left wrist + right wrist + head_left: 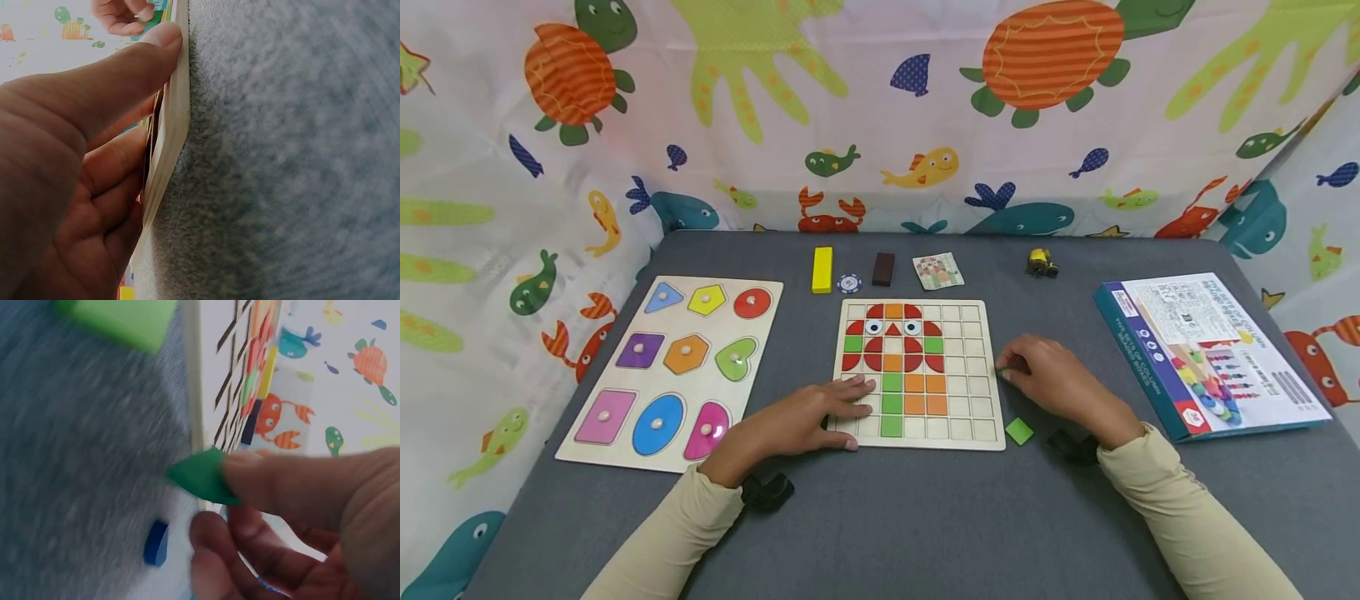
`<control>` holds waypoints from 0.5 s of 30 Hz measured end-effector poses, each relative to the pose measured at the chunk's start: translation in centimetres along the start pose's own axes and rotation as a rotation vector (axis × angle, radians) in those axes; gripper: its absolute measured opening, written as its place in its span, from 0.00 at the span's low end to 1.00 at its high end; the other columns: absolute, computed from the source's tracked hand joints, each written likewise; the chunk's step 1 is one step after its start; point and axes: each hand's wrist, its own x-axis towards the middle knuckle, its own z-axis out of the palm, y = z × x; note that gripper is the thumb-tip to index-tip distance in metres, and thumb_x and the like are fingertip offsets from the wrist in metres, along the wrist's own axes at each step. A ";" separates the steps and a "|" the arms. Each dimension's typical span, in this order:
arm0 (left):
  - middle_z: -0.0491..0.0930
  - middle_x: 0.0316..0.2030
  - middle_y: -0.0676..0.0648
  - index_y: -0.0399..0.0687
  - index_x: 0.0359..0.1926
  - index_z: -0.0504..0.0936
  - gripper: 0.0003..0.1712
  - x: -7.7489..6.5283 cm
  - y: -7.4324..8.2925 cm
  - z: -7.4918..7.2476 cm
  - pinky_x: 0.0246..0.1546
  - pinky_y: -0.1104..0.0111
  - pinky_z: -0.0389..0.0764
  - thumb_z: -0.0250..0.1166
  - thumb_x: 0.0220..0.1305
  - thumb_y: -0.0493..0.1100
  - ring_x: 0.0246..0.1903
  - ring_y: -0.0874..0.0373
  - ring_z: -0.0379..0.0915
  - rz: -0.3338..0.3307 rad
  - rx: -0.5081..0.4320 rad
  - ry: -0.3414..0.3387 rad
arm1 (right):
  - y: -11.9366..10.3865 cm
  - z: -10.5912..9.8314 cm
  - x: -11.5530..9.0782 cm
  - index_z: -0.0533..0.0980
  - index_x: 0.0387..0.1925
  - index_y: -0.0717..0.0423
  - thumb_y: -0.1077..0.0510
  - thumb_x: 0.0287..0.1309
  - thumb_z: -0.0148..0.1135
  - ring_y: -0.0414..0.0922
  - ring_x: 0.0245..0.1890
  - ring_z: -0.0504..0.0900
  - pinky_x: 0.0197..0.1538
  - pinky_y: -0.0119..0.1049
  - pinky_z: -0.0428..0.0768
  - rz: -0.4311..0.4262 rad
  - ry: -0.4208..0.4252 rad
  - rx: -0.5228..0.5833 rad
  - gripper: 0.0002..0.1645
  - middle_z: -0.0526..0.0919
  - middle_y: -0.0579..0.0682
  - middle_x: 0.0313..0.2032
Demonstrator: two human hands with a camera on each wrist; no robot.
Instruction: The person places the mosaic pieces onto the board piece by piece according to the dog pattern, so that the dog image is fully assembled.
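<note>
A wooden grid board (992, 417) lies mid-table. Red curved pieces, two eye pieces and green and orange squares fill part of its grid. My left hand (808, 412) rests on its left side with fingers stretched out; the left wrist view has the thumb (164, 36) at the board's edge. Beside the right edge, my right hand (1051, 375) pinches a small green tile (203, 476) between thumb and fingers. That tile shows a pointed tip and a curved side in the right wrist view. Close below this hand, a light green square tile (1019, 431) lies on the table.
To the left lies a knobbed shape puzzle (767, 304). Behind the grid board are a yellow block (822, 270), a poker chip (849, 284), a dark brown block (883, 269), a picture card (937, 272) and a toy vehicle (1042, 262). A box (1187, 317) lies at right.
</note>
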 end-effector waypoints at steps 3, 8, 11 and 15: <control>0.60 0.71 0.49 0.47 0.65 0.74 0.33 -0.1 0.0 0.0 0.66 0.55 0.60 0.70 0.61 0.50 0.72 0.56 0.47 -0.002 0.002 0.004 | -0.7 0.1 0.5 0.80 0.36 0.59 0.68 0.61 0.62 0.43 0.31 0.74 0.34 0.41 0.73 -0.048 0.022 0.053 0.04 0.78 0.48 0.33; 0.60 0.71 0.50 0.47 0.65 0.75 0.33 -0.2 0.0 0.0 0.66 0.55 0.61 0.70 0.60 0.50 0.72 0.57 0.46 -0.007 0.003 0.012 | -2.3 0.8 1.9 0.80 0.37 0.57 0.68 0.60 0.63 0.43 0.32 0.75 0.35 0.39 0.76 -0.153 -0.034 0.124 0.05 0.79 0.47 0.34; 0.60 0.71 0.51 0.49 0.65 0.75 0.33 -0.2 0.0 0.0 0.65 0.55 0.61 0.70 0.60 0.51 0.72 0.57 0.46 -0.013 0.011 0.011 | -2.9 1.5 2.5 0.81 0.38 0.57 0.69 0.59 0.64 0.42 0.33 0.75 0.37 0.39 0.77 -0.191 -0.080 0.131 0.07 0.80 0.45 0.35; 0.60 0.71 0.51 0.49 0.65 0.74 0.34 -0.1 0.0 0.1 0.65 0.56 0.62 0.71 0.59 0.51 0.72 0.57 0.46 -0.014 0.015 0.010 | -3.0 2.4 2.8 0.81 0.40 0.57 0.70 0.57 0.65 0.41 0.36 0.78 0.40 0.38 0.78 -0.195 -0.115 0.130 0.10 0.82 0.46 0.38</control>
